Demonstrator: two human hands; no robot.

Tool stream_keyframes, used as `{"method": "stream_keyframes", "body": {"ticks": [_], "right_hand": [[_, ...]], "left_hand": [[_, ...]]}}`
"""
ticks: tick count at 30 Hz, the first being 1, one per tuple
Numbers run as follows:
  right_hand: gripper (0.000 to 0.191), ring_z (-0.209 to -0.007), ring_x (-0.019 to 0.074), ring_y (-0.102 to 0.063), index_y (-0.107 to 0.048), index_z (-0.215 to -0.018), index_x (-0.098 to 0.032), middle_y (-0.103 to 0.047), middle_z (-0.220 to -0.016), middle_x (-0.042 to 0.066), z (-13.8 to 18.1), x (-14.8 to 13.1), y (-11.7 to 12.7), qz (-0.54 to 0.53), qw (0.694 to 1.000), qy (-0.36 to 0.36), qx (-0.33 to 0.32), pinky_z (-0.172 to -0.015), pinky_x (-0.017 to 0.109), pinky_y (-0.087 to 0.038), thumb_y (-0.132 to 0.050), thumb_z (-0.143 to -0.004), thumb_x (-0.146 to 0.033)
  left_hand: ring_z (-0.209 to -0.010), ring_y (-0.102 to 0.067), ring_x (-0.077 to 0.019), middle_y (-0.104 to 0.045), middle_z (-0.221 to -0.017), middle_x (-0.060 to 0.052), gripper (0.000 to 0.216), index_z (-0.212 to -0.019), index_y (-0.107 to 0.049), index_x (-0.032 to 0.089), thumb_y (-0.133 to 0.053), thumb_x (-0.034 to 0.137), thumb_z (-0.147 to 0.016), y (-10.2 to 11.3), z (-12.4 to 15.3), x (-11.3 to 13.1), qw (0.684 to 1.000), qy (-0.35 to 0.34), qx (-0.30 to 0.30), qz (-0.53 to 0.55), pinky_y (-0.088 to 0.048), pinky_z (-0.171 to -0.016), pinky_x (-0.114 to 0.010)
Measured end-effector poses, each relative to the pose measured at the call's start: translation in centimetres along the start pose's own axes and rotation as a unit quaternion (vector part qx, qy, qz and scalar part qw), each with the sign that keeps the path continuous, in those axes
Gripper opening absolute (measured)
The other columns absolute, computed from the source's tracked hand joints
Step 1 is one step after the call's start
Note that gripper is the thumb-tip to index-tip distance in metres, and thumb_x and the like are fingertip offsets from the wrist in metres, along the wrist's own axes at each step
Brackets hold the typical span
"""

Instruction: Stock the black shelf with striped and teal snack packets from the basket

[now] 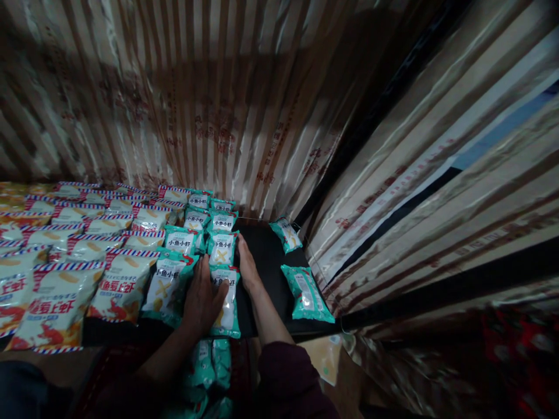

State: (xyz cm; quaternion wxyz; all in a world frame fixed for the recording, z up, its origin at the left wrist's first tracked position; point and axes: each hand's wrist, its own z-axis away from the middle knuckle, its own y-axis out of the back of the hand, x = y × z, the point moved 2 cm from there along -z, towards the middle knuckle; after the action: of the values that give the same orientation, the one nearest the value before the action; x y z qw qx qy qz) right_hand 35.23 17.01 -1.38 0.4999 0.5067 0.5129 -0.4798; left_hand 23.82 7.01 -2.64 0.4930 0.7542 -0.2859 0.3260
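Note:
Rows of teal snack packets [222, 247] lie on a dark shelf [268, 256]. My left hand [201, 299] lies flat, fingers spread, on the nearest teal packet [225, 299] and the one beside it [166, 288]. My right hand [247, 265] stretches forward, fingers straight, its edge against the right side of the teal column. Two loose teal packets [305, 294] [286, 234] lie apart on the shelf's right part.
White, red and blue snack bags [61, 291] fill the shelf's left side in rows. Striped shiny sheeting [209, 105] covers the back and right walls. More teal packets [209, 364] sit below the shelf edge near my lap.

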Motion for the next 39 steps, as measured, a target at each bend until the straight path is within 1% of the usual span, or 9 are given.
{"method": "stream_keyframes", "body": {"ticks": [3, 5, 8, 10, 18, 22, 26, 31, 39], "right_hand": [[0.066, -0.132, 0.0187, -0.044, -0.048, -0.136, -0.029, -0.051, -0.140, 0.000, -0.7, 0.4, -0.1, -0.002, 1.000, -0.004, -0.024, -0.112, 0.037, -0.030, -0.038, -0.085, -0.070], [0.070, -0.129, 0.0199, -0.048, -0.048, -0.136, -0.027, -0.056, -0.135, 0.003, -1.0, 0.9, 0.2, -0.002, 1.000, -0.016, -0.018, -0.110, 0.039, -0.033, -0.037, -0.083, -0.072], [0.074, -0.123, 0.0215, -0.053, -0.046, -0.138, -0.025, -0.062, -0.127, 0.006, -1.3, 1.5, 0.8, -0.021, 0.999, -0.032, -0.008, -0.106, 0.040, -0.038, -0.037, -0.082, -0.074], [0.075, -0.123, 0.0222, -0.054, -0.045, -0.139, -0.025, -0.061, -0.128, 0.007, -1.4, 1.5, 1.0, -0.043, 0.998, -0.040, -0.008, -0.105, 0.041, -0.040, -0.038, -0.082, -0.073], [0.069, -0.127, 0.0214, -0.051, -0.043, -0.140, -0.028, -0.058, -0.133, 0.005, -1.8, 0.6, 0.4, -0.094, 0.992, -0.051, -0.061, -0.108, 0.041, -0.037, -0.038, -0.085, -0.070], [0.066, -0.125, 0.0213, -0.052, -0.046, -0.138, -0.030, -0.060, -0.130, 0.002, -2.0, 0.4, 0.1, -0.103, 0.992, -0.047, -0.063, -0.109, 0.042, -0.036, -0.039, -0.085, -0.069], [0.060, -0.126, 0.0221, -0.052, -0.058, -0.127, -0.032, -0.062, -0.128, -0.001, -2.1, 0.1, 0.2, -0.069, 0.996, -0.029, -0.039, -0.107, 0.042, -0.038, -0.039, -0.084, -0.070], [0.061, -0.130, 0.0215, -0.047, -0.061, -0.124, -0.028, -0.059, -0.132, 0.000, -2.1, -0.2, 0.2, -0.070, 0.995, -0.030, -0.062, -0.110, 0.041, -0.032, -0.038, -0.085, -0.070], [0.064, -0.136, 0.0196, -0.039, -0.058, -0.128, -0.028, -0.054, -0.136, -0.002, -2.1, -0.4, 0.3, -0.046, 0.996, -0.022, -0.079, -0.116, 0.037, -0.022, -0.039, -0.084, -0.071]], "left_hand": [[-0.139, -0.031, -0.0311, -0.033, -0.149, -0.022, 0.070, -0.145, -0.021, 0.010, -0.041, 0.047, -0.089, -0.3, 0.1, -0.1, 0.999, 0.017, -0.021, 0.022, -0.030, -0.111, -0.054], [-0.139, -0.029, -0.0309, -0.032, -0.149, -0.021, 0.070, -0.145, -0.023, 0.011, -0.041, 0.048, -0.089, -0.4, 0.2, -0.2, 0.999, 0.031, -0.029, 0.033, -0.029, -0.111, -0.054], [-0.142, -0.023, -0.0302, -0.026, -0.152, -0.020, 0.071, -0.146, -0.022, 0.012, -0.042, 0.049, -0.088, -0.4, -0.1, -0.2, 0.998, 0.038, -0.017, 0.041, -0.025, -0.113, -0.053], [-0.143, -0.020, -0.0290, -0.025, -0.153, -0.018, 0.071, -0.147, -0.021, 0.014, -0.042, 0.048, -0.089, -0.3, -0.6, -0.1, 0.998, 0.038, -0.008, 0.055, -0.023, -0.114, -0.052], [-0.143, -0.021, -0.0263, -0.035, -0.150, -0.015, 0.066, -0.145, -0.026, 0.014, -0.043, 0.044, -0.089, 0.3, -3.8, 1.4, 0.990, 0.064, 0.011, 0.123, -0.022, -0.116, -0.047], [-0.140, -0.028, -0.0262, -0.037, -0.149, -0.013, 0.067, -0.145, -0.028, 0.014, -0.044, 0.046, -0.088, 0.2, -4.9, 1.9, 0.980, 0.126, 0.002, 0.152, -0.028, -0.114, -0.046], [-0.134, -0.040, -0.0277, -0.041, -0.146, -0.015, 0.069, -0.145, -0.026, 0.014, -0.045, 0.046, -0.087, -0.2, -5.3, 1.9, 0.970, 0.174, -0.010, 0.170, -0.033, -0.110, -0.047], [-0.139, -0.032, -0.0253, -0.035, -0.149, -0.016, 0.069, -0.144, -0.028, 0.010, -0.042, 0.048, -0.088, -0.5, -5.4, 1.8, 0.975, 0.155, -0.020, 0.159, -0.027, -0.114, -0.042], [-0.137, -0.034, -0.0254, -0.036, -0.149, -0.015, 0.070, -0.147, -0.022, 0.012, -0.042, 0.046, -0.088, -0.3, -5.2, 1.7, 0.970, 0.172, -0.036, 0.170, -0.027, -0.113, -0.043]]}}
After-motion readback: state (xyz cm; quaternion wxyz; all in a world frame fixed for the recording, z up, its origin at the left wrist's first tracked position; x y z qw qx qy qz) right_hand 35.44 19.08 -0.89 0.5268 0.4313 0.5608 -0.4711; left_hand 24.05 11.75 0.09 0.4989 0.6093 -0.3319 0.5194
